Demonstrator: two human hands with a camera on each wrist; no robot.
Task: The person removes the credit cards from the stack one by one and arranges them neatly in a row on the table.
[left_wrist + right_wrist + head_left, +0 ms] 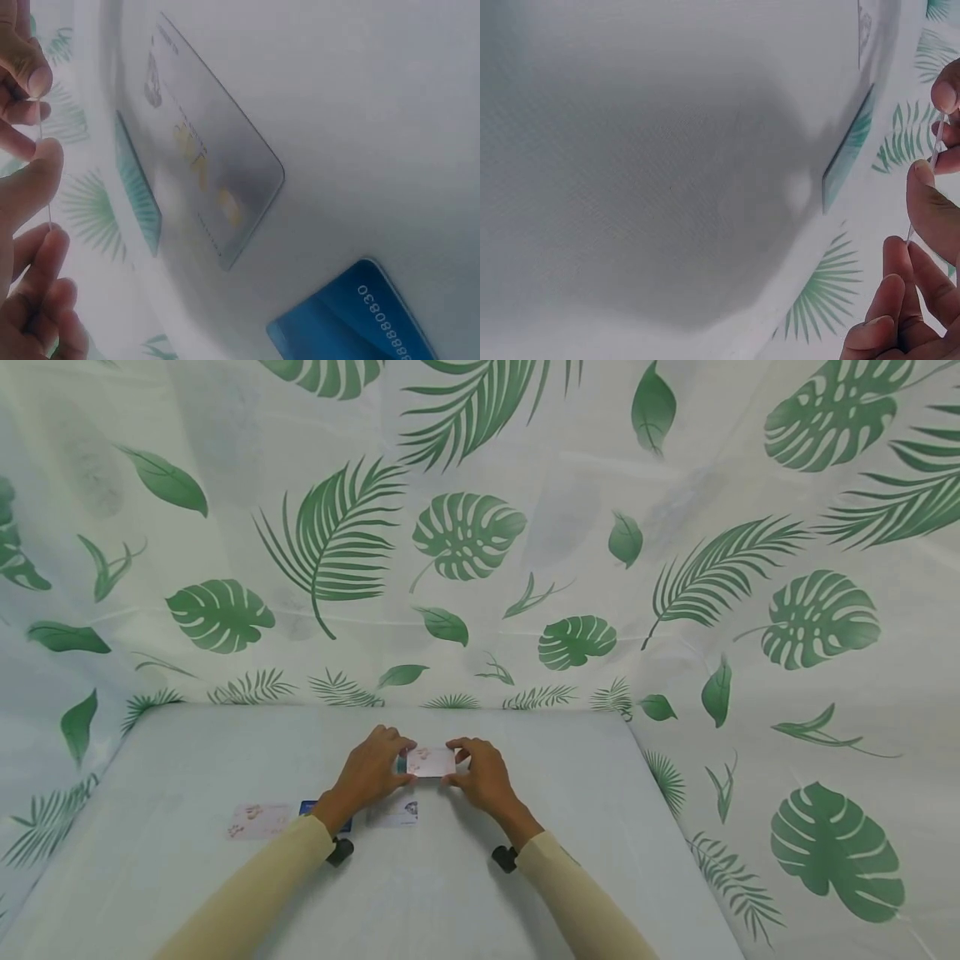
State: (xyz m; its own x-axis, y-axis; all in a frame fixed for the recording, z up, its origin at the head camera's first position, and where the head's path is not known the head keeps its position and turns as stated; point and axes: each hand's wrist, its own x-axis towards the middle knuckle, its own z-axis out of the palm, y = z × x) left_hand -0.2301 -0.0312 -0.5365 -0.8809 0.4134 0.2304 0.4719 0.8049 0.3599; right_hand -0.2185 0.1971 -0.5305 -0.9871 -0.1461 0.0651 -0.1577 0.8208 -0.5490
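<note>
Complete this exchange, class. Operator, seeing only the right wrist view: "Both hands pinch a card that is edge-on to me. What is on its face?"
Observer: In the head view, the held card shows a pale face with pinkish marks.
Operator: Beyond the greenish card, I catch only a sliver of another. What does it carry?
Observer: In the left wrist view, that pale grey card carries yellowish marks.
Operator: Is any card wholly outside my view?
Observer: Yes, a blue card with a printed number, which the left wrist view shows in part.
</note>
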